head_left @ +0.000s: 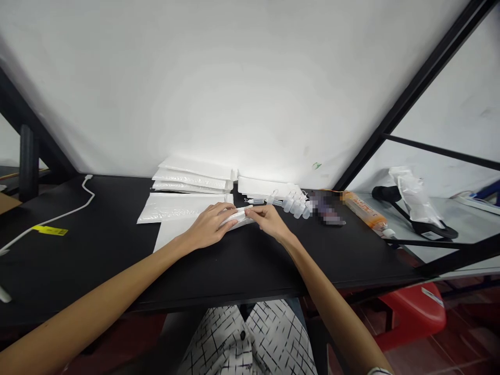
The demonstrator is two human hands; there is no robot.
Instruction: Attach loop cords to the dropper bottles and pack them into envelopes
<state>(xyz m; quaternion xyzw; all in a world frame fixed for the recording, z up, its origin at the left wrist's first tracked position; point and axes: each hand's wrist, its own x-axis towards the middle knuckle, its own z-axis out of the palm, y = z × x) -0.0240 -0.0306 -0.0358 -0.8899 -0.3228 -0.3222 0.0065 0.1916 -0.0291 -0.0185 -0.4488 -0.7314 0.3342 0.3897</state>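
Observation:
In front of me a white padded envelope (234, 221) lies at a slant on the black table, its narrow end between my hands. My left hand (209, 225) presses and grips that end from the left, fingers bent over it. My right hand (269, 219) pinches the edge of the same end between thumb and fingertips; whether a small thing is inside the pinch is hidden. Just beyond my right hand is a cluster of small translucent plastic bottles (295, 204). Another padded envelope (175, 204) lies behind my left hand.
A stack of white padded envelopes (195, 174) and a flat white packet (267, 186) lie against the wall. On the right are a blurred dark item (330, 213) and an orange-labelled bottle (363, 211). A white cable (66, 212) with a yellow tag runs along the left.

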